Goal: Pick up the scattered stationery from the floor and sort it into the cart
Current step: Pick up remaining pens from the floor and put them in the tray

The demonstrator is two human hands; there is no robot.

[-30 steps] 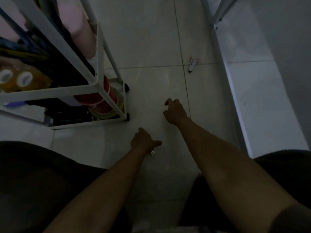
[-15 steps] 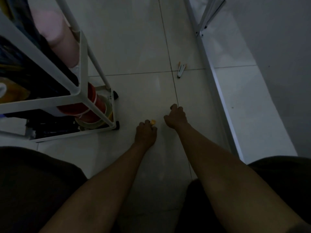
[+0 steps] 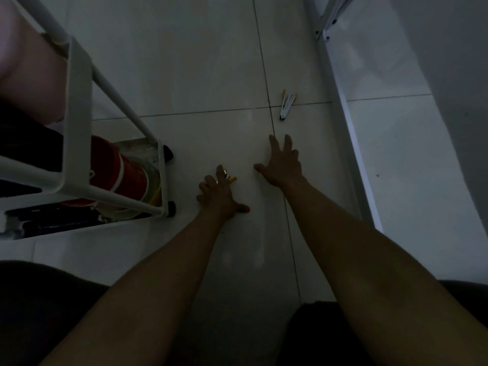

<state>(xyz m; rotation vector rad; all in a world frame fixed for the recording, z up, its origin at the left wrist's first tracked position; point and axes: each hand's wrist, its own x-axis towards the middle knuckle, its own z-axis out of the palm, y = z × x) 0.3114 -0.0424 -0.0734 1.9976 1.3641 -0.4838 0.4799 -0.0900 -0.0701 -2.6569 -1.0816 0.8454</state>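
Right hand (image 3: 281, 165): fingers spread and straight, holding nothing, reaching over the floor (image 3: 200, 62) toward the loose bundle of pens (image 3: 286, 105), which lies just ahead of its fingertips and well to the right of the cart (image 3: 76, 107). The splay reads as readying for a grab.
Left hand (image 3: 220, 195): nearer the cart's front corner, fingers loosely curled round a small item (image 3: 228, 178) with a yellow end and a glint of metal (probably kept there so the other hand stays free).
Bundle of pens: fanned out on the tile joint, apart from both hands; judged the next thing to collect.
Cart: white frame, beside the left hand; its bottom shelf holds red tape rolls (image 3: 116, 173), so the held piece has a short way to go.
Hard to make out: the dim light hides what the held item is, and the palm covers most of it. The cart's upper shelves are cut off at the left edge, their contents dark shapes only.
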